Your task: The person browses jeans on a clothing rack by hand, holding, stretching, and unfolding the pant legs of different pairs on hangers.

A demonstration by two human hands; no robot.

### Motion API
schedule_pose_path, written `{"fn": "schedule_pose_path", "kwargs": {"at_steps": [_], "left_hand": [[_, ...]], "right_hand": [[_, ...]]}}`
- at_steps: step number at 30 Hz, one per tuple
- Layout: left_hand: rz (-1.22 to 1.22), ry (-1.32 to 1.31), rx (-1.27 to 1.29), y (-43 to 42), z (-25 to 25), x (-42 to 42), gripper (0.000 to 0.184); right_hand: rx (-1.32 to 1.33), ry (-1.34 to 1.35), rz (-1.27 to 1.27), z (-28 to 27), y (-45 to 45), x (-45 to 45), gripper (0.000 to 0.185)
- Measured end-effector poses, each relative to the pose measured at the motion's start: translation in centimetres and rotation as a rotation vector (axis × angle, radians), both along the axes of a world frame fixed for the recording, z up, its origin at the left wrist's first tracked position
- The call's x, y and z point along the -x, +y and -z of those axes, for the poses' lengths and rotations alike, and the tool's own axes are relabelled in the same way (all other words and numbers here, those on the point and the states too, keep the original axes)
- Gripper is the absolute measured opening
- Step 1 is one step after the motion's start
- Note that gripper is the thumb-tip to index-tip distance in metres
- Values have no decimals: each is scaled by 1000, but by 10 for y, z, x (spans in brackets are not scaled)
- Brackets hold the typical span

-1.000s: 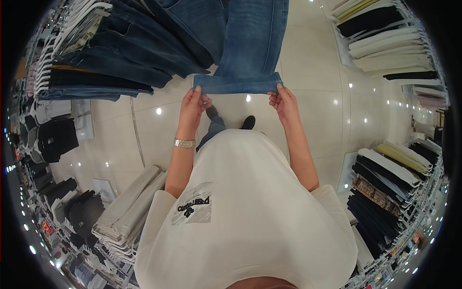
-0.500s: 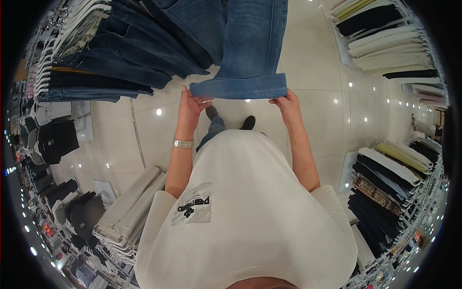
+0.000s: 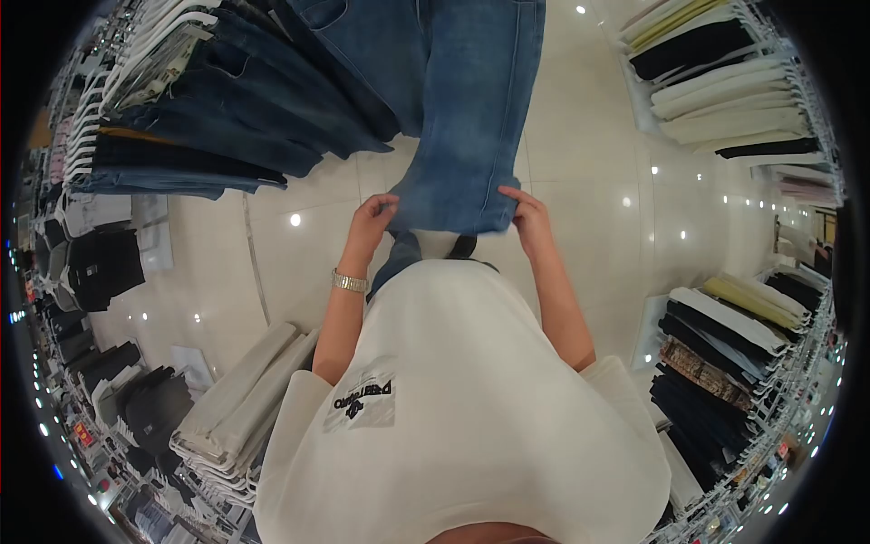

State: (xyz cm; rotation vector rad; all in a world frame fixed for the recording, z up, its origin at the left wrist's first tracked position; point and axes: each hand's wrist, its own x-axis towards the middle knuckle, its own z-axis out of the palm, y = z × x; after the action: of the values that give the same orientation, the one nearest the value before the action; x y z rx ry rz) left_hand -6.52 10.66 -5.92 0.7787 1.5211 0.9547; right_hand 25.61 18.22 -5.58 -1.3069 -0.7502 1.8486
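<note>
Blue jeans [image 3: 467, 109] hang down in front of me at the top centre, and their lower leg spreads out unfolded between my hands. At the left edge of the leg, my left hand [image 3: 374, 220], with a metal watch on the wrist, has its fingers closed on the denim. My right hand [image 3: 527, 216] is at the right edge near the hem, its thumb and fingers pinching the cloth. The bottom hem hangs just below the hands, over my shoes.
More dark jeans [image 3: 245, 100] hang on white hangers at the upper left. Light trousers [image 3: 240, 399] hang at the lower left. Racks of folded-over trousers [image 3: 725, 100] stand at the right. Pale floor tiles [image 3: 589, 218] lie between them.
The turned-up band at the leg's end has come down, so the leg now hangs longer and flat. Both hands have shifted lower and slightly inward along its sides.
</note>
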Motion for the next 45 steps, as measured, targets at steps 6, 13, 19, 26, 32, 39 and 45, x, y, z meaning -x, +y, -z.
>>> {"fn": "schedule_pose_path", "kwargs": {"at_steps": [6, 13, 19, 26, 32, 39, 45], "left_hand": [[144, 168, 1, -18, 58, 14, 24], [88, -2, 146, -4, 27, 54, 29], [-8, -61, -19, 41, 18, 114, 29], [-13, -49, -216, 142, -27, 169, 36], [-3, 38, -451, 218, -78, 176, 48], [-46, 178, -508, 273, -81, 162, 64], [-90, 309, -501, 285, -51, 161, 56]], "right_hand": [[50, -195, -52, 53, -4, 6, 41], [-92, -331, 2, 69, 48, 23, 38], [-606, -434, 335, -4, 190, 51, 60], [-662, -359, 62, -107, 249, 92, 53], [-439, -445, 118, -85, 253, 114, 42], [-403, -484, 176, -62, 228, 125, 33], [-370, -342, 128, -55, 202, 133, 33]]}}
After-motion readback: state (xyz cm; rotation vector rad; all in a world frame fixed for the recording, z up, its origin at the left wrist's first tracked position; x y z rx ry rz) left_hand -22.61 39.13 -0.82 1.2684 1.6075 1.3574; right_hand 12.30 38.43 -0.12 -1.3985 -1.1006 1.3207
